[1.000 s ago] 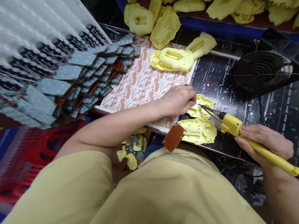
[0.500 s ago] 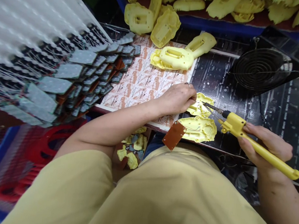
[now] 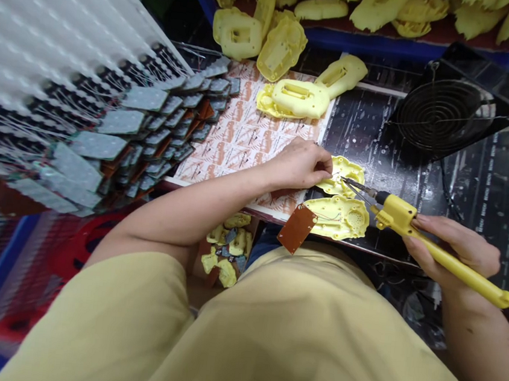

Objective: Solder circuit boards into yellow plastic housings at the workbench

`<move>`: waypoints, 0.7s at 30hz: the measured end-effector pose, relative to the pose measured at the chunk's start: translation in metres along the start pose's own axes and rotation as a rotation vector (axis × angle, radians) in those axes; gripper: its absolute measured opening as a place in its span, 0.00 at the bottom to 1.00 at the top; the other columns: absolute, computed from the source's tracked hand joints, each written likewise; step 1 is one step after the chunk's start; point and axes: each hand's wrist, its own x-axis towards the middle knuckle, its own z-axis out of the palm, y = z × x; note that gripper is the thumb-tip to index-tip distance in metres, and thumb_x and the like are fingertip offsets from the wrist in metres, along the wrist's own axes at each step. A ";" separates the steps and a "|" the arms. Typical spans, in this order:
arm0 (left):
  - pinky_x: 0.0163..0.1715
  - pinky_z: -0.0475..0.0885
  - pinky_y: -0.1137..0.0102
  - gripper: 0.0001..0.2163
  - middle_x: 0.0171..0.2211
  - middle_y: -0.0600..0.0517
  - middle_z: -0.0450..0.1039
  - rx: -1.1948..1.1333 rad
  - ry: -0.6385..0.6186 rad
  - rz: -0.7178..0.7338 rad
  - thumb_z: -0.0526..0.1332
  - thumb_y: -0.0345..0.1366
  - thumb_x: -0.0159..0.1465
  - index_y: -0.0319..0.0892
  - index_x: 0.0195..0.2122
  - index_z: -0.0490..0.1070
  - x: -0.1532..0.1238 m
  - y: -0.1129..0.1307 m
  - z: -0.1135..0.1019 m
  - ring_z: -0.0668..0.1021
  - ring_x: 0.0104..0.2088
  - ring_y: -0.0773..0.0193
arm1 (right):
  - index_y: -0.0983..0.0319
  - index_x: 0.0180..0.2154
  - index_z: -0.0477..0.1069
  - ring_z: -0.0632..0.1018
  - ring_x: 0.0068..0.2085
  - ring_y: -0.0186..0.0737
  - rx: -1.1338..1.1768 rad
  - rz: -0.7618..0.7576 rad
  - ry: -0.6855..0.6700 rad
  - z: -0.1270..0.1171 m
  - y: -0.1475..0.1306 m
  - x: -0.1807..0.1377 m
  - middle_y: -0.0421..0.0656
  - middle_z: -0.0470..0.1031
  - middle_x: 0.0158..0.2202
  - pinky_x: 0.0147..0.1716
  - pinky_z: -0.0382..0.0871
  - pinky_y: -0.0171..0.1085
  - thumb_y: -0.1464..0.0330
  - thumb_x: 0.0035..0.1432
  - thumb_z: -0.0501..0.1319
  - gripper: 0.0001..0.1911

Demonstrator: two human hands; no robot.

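My right hand (image 3: 461, 251) is closed around a yellow soldering gun (image 3: 443, 253) with a thin metal feed tube beside its tip. The tip points into a yellow plastic shell half (image 3: 352, 170) on the bench. At that shell's left edge, my left hand (image 3: 305, 164) has its fingers pinched together; what lies between them is too small to make out. Nearer to my body lies a second yellow shell half (image 3: 342, 218), its inside facing up. Thin wires run over it to a brown circuit board (image 3: 297, 228), which overhangs the bench edge.
Circuit boards with wires (image 3: 153, 119) are piled at the left beside a white ridged panel (image 3: 62, 31). Several yellow shells (image 3: 300, 98) lie beyond my hands, before a blue crate (image 3: 365, 43) of more shells. A black fan (image 3: 448, 114) stands at the right.
My left hand has shifted slightly to the left at the shell's edge. The soldering gun's tip has moved slightly left and down within the shell.
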 end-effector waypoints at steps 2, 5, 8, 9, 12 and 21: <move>0.54 0.78 0.60 0.06 0.36 0.51 0.86 -0.015 -0.002 -0.017 0.67 0.29 0.64 0.43 0.38 0.85 0.000 0.001 0.000 0.85 0.41 0.58 | 0.53 0.41 0.83 0.86 0.28 0.42 0.084 -0.032 -0.002 0.004 -0.001 0.003 0.38 0.86 0.32 0.26 0.84 0.33 0.73 0.61 0.75 0.09; 0.52 0.78 0.62 0.07 0.36 0.50 0.86 -0.059 -0.006 -0.052 0.67 0.29 0.65 0.42 0.40 0.85 0.000 0.002 0.000 0.85 0.40 0.58 | 0.56 0.38 0.80 0.86 0.28 0.42 0.141 -0.074 -0.007 0.008 -0.001 0.006 0.38 0.85 0.30 0.26 0.84 0.34 0.75 0.60 0.76 0.09; 0.54 0.78 0.60 0.08 0.37 0.50 0.86 -0.036 -0.007 -0.063 0.67 0.28 0.64 0.42 0.40 0.85 0.001 0.002 0.001 0.85 0.42 0.58 | 0.57 0.37 0.79 0.86 0.29 0.42 0.137 -0.074 -0.025 0.008 0.000 0.006 0.39 0.85 0.31 0.25 0.85 0.34 0.76 0.59 0.76 0.10; 0.55 0.78 0.60 0.08 0.37 0.50 0.86 -0.022 -0.004 -0.057 0.66 0.28 0.64 0.42 0.40 0.85 0.001 0.002 0.001 0.85 0.42 0.57 | 0.57 0.37 0.79 0.86 0.28 0.42 0.139 -0.075 -0.028 0.008 0.001 0.006 0.39 0.85 0.31 0.25 0.84 0.34 0.76 0.59 0.76 0.11; 0.56 0.77 0.59 0.08 0.38 0.49 0.86 0.002 0.009 -0.037 0.66 0.29 0.64 0.43 0.40 0.85 0.001 0.001 0.003 0.85 0.44 0.56 | 0.55 0.36 0.80 0.87 0.28 0.43 0.150 -0.080 -0.025 0.008 0.002 0.007 0.38 0.85 0.30 0.24 0.83 0.33 0.77 0.57 0.76 0.12; 0.58 0.76 0.58 0.08 0.40 0.50 0.86 0.027 -0.004 -0.036 0.66 0.30 0.64 0.44 0.40 0.85 0.002 0.000 0.004 0.85 0.46 0.55 | 0.54 0.38 0.80 0.86 0.28 0.38 0.086 -0.165 -0.109 0.001 0.007 0.006 0.38 0.86 0.30 0.26 0.81 0.28 0.73 0.61 0.75 0.09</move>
